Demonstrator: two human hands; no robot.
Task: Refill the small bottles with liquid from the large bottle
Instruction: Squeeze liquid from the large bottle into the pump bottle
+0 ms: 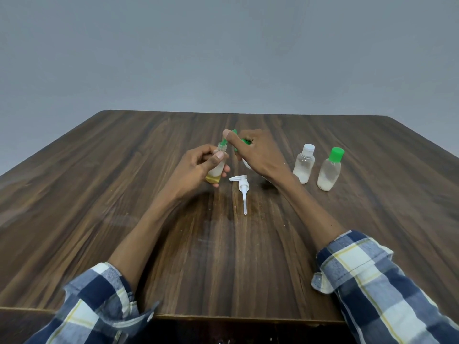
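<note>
My left hand (196, 170) grips a small clear bottle (215, 175) upright just above the table; its neck is uncapped and it holds whitish liquid over a yellowish base. My right hand (258, 155) grips a green and white container (246, 141), apparently the large bottle, tilted to the left. The container's green tip meets the small bottle's open neck. Most of this container is hidden behind my fingers. Two more small bottles stand to the right, one with a white cap (304, 167) and one with a green cap (329, 172), both partly filled with white liquid.
A white pump dispenser (242, 188) lies on the dark wooden table (124, 182) just in front of my hands, its tube pointing toward me. A plain grey wall stands behind the table's far edge.
</note>
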